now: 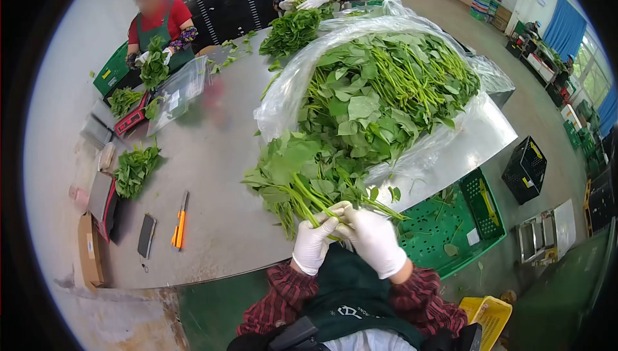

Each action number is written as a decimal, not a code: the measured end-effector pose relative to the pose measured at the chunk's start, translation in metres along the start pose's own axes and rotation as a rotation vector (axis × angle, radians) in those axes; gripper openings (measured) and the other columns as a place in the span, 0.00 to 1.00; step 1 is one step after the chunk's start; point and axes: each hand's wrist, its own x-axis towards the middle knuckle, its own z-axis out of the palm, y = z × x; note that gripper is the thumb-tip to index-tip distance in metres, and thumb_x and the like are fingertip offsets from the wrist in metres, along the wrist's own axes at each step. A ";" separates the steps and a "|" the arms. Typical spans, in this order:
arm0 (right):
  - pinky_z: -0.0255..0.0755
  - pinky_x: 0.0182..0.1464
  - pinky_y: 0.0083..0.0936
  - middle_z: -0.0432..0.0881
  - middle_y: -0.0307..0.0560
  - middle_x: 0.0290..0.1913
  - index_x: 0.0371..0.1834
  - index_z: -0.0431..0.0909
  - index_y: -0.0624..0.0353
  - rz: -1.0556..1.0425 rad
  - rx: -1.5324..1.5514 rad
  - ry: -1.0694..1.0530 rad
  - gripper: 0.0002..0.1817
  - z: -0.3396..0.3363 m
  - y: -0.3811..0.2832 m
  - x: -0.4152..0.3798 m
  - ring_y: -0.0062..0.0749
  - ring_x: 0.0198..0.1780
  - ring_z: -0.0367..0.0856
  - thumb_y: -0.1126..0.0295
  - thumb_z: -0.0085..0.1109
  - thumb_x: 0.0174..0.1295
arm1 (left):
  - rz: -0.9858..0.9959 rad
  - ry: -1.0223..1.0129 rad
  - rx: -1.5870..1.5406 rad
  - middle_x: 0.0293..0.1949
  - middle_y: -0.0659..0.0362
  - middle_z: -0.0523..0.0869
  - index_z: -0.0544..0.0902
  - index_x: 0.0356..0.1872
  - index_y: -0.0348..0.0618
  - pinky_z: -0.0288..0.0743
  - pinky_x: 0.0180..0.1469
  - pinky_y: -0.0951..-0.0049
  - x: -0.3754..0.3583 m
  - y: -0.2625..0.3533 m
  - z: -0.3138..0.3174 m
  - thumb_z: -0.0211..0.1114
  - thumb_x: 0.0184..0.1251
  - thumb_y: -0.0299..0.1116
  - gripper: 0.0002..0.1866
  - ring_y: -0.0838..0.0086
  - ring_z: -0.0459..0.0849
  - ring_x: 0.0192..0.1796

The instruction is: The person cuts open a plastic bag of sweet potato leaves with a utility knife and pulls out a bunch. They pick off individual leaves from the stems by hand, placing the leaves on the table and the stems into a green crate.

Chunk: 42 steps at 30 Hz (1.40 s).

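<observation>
From where I stand, the person at the near edge of the desk [222,209] has both white-gloved hands together over its edge. The left hand [312,246] has its fingers closed around a few green stems [305,198]; the right hand [375,238] meets it, fingertips pinched in at the lower ends, though I can't tell exactly which stem they grip. The stems' leafy tops lean over a loose heap of greens on the desk.

Just beyond, a big clear plastic bag [281,108] lies wide open on its side, packed with leafy stalks [399,77], some spilling from its mouth. Down to the person's right, a green crate [421,245] holds scattered stem scraps and leaves. A black crate [524,169] stands on the floor past it, and a yellow basket [490,317] sits near the person's right elbow; I can't make out what either contains. Across the desk, two co-workers hold bunches too.
</observation>
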 end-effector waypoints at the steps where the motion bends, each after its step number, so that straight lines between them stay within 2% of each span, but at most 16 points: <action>1: 0.69 0.28 0.35 0.71 0.48 0.23 0.34 0.69 0.60 -0.076 -0.018 0.035 0.07 0.008 0.000 -0.001 0.44 0.25 0.74 0.71 0.56 0.56 | -0.009 0.036 0.064 0.52 0.51 0.78 0.78 0.47 0.30 0.76 0.44 0.76 -0.001 -0.002 0.000 0.57 0.66 0.29 0.14 0.71 0.80 0.49; 2: 0.69 0.27 0.35 0.71 0.48 0.23 0.32 0.68 0.59 -0.096 0.005 0.014 0.06 0.012 -0.001 -0.003 0.44 0.25 0.74 0.73 0.55 0.54 | 0.080 0.017 0.082 0.48 0.53 0.81 0.79 0.45 0.29 0.75 0.43 0.78 -0.002 -0.002 -0.001 0.57 0.66 0.29 0.13 0.76 0.80 0.44; 6: 0.69 0.25 0.34 0.71 0.49 0.22 0.29 0.68 0.59 -0.119 -0.006 -0.004 0.06 0.031 -0.003 -0.013 0.44 0.23 0.74 0.76 0.55 0.49 | 0.054 0.102 0.336 0.45 0.54 0.83 0.81 0.42 0.29 0.75 0.44 0.79 -0.013 0.006 -0.002 0.59 0.64 0.29 0.12 0.77 0.81 0.40; 9: 0.68 0.23 0.34 0.70 0.48 0.19 0.24 0.69 0.57 -0.065 0.013 0.115 0.05 0.040 -0.002 -0.018 0.43 0.21 0.74 0.75 0.56 0.47 | 0.042 0.176 0.435 0.44 0.51 0.83 0.82 0.37 0.30 0.74 0.47 0.74 -0.021 0.006 -0.004 0.59 0.64 0.31 0.11 0.73 0.81 0.42; 12: 0.68 0.21 0.35 0.71 0.48 0.15 0.16 0.68 0.56 0.196 -0.083 0.274 0.09 0.044 0.024 -0.019 0.42 0.18 0.74 0.74 0.56 0.50 | 0.190 0.207 0.358 0.46 0.50 0.82 0.80 0.36 0.32 0.76 0.49 0.68 -0.020 0.011 -0.014 0.58 0.64 0.29 0.09 0.67 0.82 0.44; 15: 0.70 0.24 0.35 0.73 0.48 0.17 0.19 0.72 0.58 0.339 -0.055 0.076 0.11 0.034 0.047 -0.025 0.45 0.21 0.76 0.68 0.60 0.54 | 0.256 0.231 0.170 0.47 0.48 0.81 0.79 0.34 0.33 0.76 0.52 0.63 -0.016 0.027 -0.025 0.54 0.65 0.24 0.07 0.62 0.82 0.46; 18: 0.72 0.27 0.34 0.75 0.49 0.20 0.27 0.77 0.60 0.174 0.259 0.184 0.08 0.037 0.025 -0.021 0.46 0.24 0.77 0.67 0.60 0.56 | 0.173 0.162 -0.029 0.55 0.47 0.75 0.78 0.40 0.33 0.75 0.54 0.62 -0.014 0.026 -0.028 0.52 0.67 0.25 0.08 0.61 0.78 0.53; 19: 0.73 0.30 0.33 0.77 0.50 0.25 0.38 0.78 0.60 0.143 0.294 0.137 0.10 0.037 0.015 -0.021 0.45 0.28 0.78 0.67 0.59 0.57 | 0.173 0.162 -0.029 0.55 0.47 0.75 0.78 0.40 0.33 0.75 0.54 0.62 -0.014 0.020 -0.025 0.52 0.67 0.25 0.08 0.61 0.78 0.53; 21: 0.74 0.32 0.29 0.78 0.50 0.28 0.42 0.77 0.60 0.098 0.268 0.058 0.13 0.036 -0.003 -0.016 0.43 0.29 0.80 0.68 0.62 0.54 | 0.110 0.068 0.095 0.56 0.46 0.75 0.77 0.44 0.33 0.74 0.54 0.61 -0.016 0.005 -0.020 0.54 0.68 0.31 0.11 0.60 0.78 0.54; 26: 0.69 0.24 0.35 0.72 0.49 0.22 0.25 0.68 0.58 -0.063 0.170 -0.035 0.07 0.041 -0.002 -0.022 0.44 0.23 0.75 0.72 0.56 0.56 | -0.007 0.047 0.187 0.53 0.45 0.78 0.77 0.49 0.30 0.70 0.58 0.66 -0.023 0.001 -0.016 0.56 0.66 0.30 0.15 0.63 0.78 0.53; 29: 0.68 0.23 0.35 0.70 0.49 0.20 0.25 0.68 0.58 -0.122 0.147 -0.035 0.07 0.039 -0.004 -0.025 0.45 0.22 0.74 0.72 0.55 0.56 | -0.042 0.005 0.163 0.50 0.47 0.80 0.77 0.48 0.27 0.69 0.58 0.70 -0.026 -0.002 -0.017 0.54 0.67 0.27 0.14 0.66 0.79 0.52; 35: 0.69 0.22 0.35 0.71 0.49 0.20 0.23 0.68 0.58 -0.062 0.064 -0.078 0.07 0.045 -0.001 -0.036 0.44 0.21 0.74 0.73 0.56 0.54 | -0.107 -0.021 -0.037 0.52 0.45 0.78 0.78 0.47 0.32 0.68 0.60 0.62 -0.029 -0.018 -0.025 0.54 0.67 0.33 0.15 0.61 0.78 0.54; 38: 0.69 0.23 0.35 0.72 0.49 0.19 0.21 0.68 0.57 0.074 0.015 0.133 0.09 0.053 -0.001 -0.034 0.45 0.20 0.74 0.72 0.58 0.53 | -0.055 -0.003 -0.006 0.50 0.45 0.79 0.78 0.46 0.34 0.70 0.59 0.62 -0.027 -0.021 -0.023 0.53 0.69 0.34 0.14 0.59 0.78 0.53; 40: 0.69 0.21 0.35 0.73 0.49 0.17 0.19 0.68 0.57 0.218 -0.088 0.147 0.15 0.057 0.026 -0.034 0.46 0.19 0.75 0.64 0.64 0.50 | 0.068 0.050 -0.131 0.49 0.46 0.80 0.76 0.43 0.38 0.72 0.58 0.61 -0.024 -0.007 -0.015 0.51 0.70 0.35 0.11 0.59 0.79 0.53; 41: 0.69 0.21 0.35 0.72 0.50 0.16 0.20 0.68 0.58 0.293 -0.173 0.105 0.17 0.062 0.042 -0.036 0.46 0.19 0.75 0.60 0.67 0.49 | 0.069 0.177 -0.032 0.39 0.53 0.81 0.73 0.40 0.42 0.76 0.46 0.68 -0.025 0.003 -0.015 0.49 0.72 0.36 0.09 0.67 0.81 0.43; 42: 0.68 0.21 0.35 0.72 0.51 0.17 0.21 0.69 0.58 0.337 -0.202 0.063 0.18 0.064 0.056 -0.039 0.46 0.19 0.75 0.59 0.67 0.49 | 0.141 0.158 -0.052 0.34 0.57 0.79 0.73 0.40 0.43 0.73 0.39 0.72 -0.022 0.006 -0.024 0.49 0.72 0.36 0.08 0.72 0.78 0.35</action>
